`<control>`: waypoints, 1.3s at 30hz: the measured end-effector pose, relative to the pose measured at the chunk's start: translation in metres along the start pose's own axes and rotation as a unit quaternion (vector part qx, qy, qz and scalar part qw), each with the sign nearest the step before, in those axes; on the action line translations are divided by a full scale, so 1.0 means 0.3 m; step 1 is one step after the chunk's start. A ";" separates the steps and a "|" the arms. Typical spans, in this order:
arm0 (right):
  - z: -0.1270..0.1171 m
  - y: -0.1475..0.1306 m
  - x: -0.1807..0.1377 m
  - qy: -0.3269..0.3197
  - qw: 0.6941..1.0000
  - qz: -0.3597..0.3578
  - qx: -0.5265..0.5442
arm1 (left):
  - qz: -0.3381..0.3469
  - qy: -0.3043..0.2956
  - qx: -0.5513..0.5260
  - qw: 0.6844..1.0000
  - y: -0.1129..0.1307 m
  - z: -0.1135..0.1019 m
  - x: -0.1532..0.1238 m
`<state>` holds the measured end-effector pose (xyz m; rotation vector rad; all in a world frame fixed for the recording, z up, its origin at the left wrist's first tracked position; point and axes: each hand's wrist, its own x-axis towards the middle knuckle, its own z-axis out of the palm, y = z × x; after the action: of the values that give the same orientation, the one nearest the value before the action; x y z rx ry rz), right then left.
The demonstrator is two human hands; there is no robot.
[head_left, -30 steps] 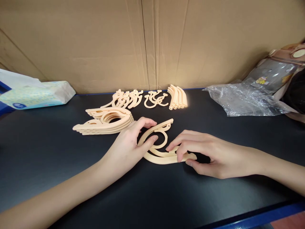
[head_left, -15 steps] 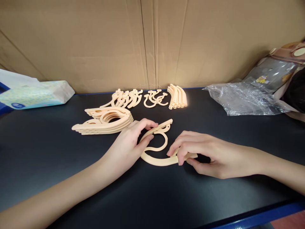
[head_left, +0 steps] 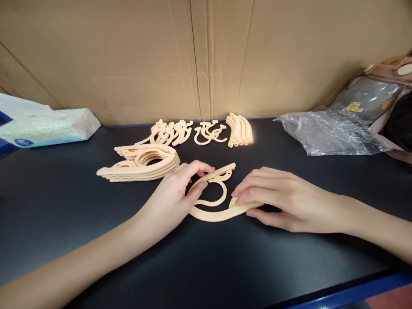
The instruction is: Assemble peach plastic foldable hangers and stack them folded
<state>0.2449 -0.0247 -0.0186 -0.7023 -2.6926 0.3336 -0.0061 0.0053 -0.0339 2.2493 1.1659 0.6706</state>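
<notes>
A peach plastic hanger piece (head_left: 212, 210) with a curled inner hook lies on the black table (head_left: 206, 257). My left hand (head_left: 174, 197) grips its left end, thumb and fingers closed round the curve. My right hand (head_left: 280, 197) pinches its right end against the table. Behind my left hand sits a stack of the same curved pieces (head_left: 141, 165). Further back lie small hook parts (head_left: 175, 132), more loose hooks (head_left: 210, 133) and a bundle of short curved strips (head_left: 240, 129).
A cardboard wall (head_left: 206, 56) closes the back. A tissue pack (head_left: 48, 126) lies at the far left. Crumpled clear plastic (head_left: 328, 133) and a bag (head_left: 376, 94) sit at the right. The table's blue front edge (head_left: 354, 292) runs bottom right.
My right hand has slid slightly up and left along the piece's right end, and the piece now lies flatter. My left hand has barely moved.
</notes>
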 end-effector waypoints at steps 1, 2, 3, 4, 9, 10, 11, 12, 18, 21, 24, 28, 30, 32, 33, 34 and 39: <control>0.000 0.001 -0.001 0.002 1.000 -0.003 -0.014 | 0.001 -0.002 0.001 1.000 0.001 0.000 -0.001; 0.001 0.001 -0.001 0.004 1.000 -0.003 -0.026 | 0.002 -0.003 0.001 1.000 0.002 0.000 -0.001; 0.001 0.001 -0.001 0.003 0.999 -0.002 -0.034 | 0.004 -0.006 0.000 1.000 0.002 0.000 -0.001; 0.001 0.001 0.000 0.001 0.999 0.001 -0.039 | 0.006 -0.008 -0.002 1.000 0.003 0.000 -0.001; -0.001 0.002 0.003 -0.001 0.999 0.020 -0.042 | 0.013 -0.010 -0.004 1.000 0.009 0.002 0.000; -0.002 0.002 0.003 0.001 0.999 0.023 -0.043 | 0.013 -0.011 -0.003 1.000 0.011 0.001 -0.001; -0.002 0.004 0.002 0.003 0.999 0.025 -0.046 | 0.012 -0.013 -0.003 1.000 0.013 0.000 -0.002; -0.002 0.005 0.001 0.005 0.998 0.027 -0.050 | 0.011 -0.018 -0.004 1.000 0.014 -0.002 -0.004; 0.001 0.030 -0.009 0.028 0.990 0.051 -0.132 | 0.021 -0.011 0.013 1.000 0.011 -0.001 -0.007; 0.004 0.042 -0.010 0.060 0.979 0.084 -0.175 | 0.046 0.005 0.031 0.998 0.005 0.005 -0.004; 0.006 0.041 -0.009 0.081 0.976 0.109 -0.168 | 0.068 0.008 0.042 0.997 0.002 0.009 -0.005; 0.005 0.023 -0.006 0.066 0.986 0.113 -0.100 | 0.082 -0.002 0.055 0.995 0.005 0.007 -0.013; 0.003 0.016 -0.004 0.063 0.988 0.113 -0.083 | 0.090 -0.015 0.061 0.994 0.008 0.006 -0.018; 0.001 0.015 -0.001 0.064 0.989 0.115 -0.075 | 0.101 -0.036 0.068 0.992 0.011 0.004 -0.023; -0.001 0.016 0.000 0.063 0.989 0.115 -0.071 | 0.108 -0.047 0.072 0.990 0.013 0.003 -0.025; -0.003 0.017 0.001 0.061 0.989 0.115 -0.064 | 0.116 -0.058 0.073 0.989 0.015 0.003 -0.027; -0.008 0.015 0.000 0.004 0.996 0.090 0.013 | 0.144 -0.094 0.078 0.982 0.016 0.003 -0.034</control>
<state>0.2478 -0.0205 -0.0177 -0.9382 -2.6188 0.4088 -0.0078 -0.0058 -0.0335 2.5805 0.8353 0.4728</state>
